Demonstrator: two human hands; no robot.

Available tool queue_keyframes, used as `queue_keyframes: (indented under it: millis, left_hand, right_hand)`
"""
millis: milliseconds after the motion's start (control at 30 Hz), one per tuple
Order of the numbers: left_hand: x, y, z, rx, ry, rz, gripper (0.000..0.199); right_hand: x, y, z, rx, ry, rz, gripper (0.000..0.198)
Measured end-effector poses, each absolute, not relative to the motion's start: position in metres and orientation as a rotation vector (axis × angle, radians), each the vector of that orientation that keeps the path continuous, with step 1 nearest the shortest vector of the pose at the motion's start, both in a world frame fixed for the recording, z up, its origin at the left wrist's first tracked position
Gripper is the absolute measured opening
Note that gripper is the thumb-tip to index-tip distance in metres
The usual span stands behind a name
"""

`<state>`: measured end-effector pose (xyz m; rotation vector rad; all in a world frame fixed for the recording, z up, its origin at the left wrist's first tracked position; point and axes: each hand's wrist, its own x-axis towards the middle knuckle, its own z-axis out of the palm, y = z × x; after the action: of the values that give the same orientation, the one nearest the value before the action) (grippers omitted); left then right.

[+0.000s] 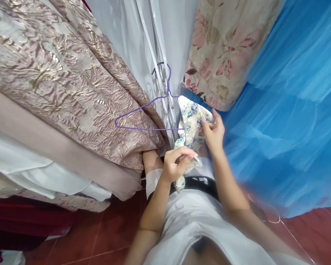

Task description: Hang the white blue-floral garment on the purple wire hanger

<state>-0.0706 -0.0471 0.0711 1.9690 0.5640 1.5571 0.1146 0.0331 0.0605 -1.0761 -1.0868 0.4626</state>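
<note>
Head view: both hands [173, 166] [216, 135] pinch floral cloth [191, 123]; fingers [182, 150] curled

Left grip [174, 165] pinched, right grip [215, 135] half-curled

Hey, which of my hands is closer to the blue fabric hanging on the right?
Right. The right hand is just left of the blue fabric, at the small floral garment; the left hand is farther left, holding that garment's lower part.

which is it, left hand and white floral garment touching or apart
Touching: the head view shows the white floral garment pinched in the left hand.
</note>
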Motion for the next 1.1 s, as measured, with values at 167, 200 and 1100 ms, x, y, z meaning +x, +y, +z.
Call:
queue_keyframes:
  millis: [167, 200, 1100]
  left_hand:
    - [-0.070, -0.047, 0.064, 1.917, 0.582, 1.527, 0.021]
    - [-0.070, -0.047, 0.062, 1.902, 0.587, 1.527, 0.021]
    - [-0.084, -0.065, 0.081, 1.881, 0.871, 1.602, 0.020]
  right_hand:
    - [0.139, 0.044, 0.062, -1.144, -1.008, 0.368, 0.033]
    - [0.143, 0.044, 0.060, -1.139, -0.993, 0.358, 0.035]
    - [0.068, -0.079, 0.062, -0.753, -1.724, 1.197, 0.018]
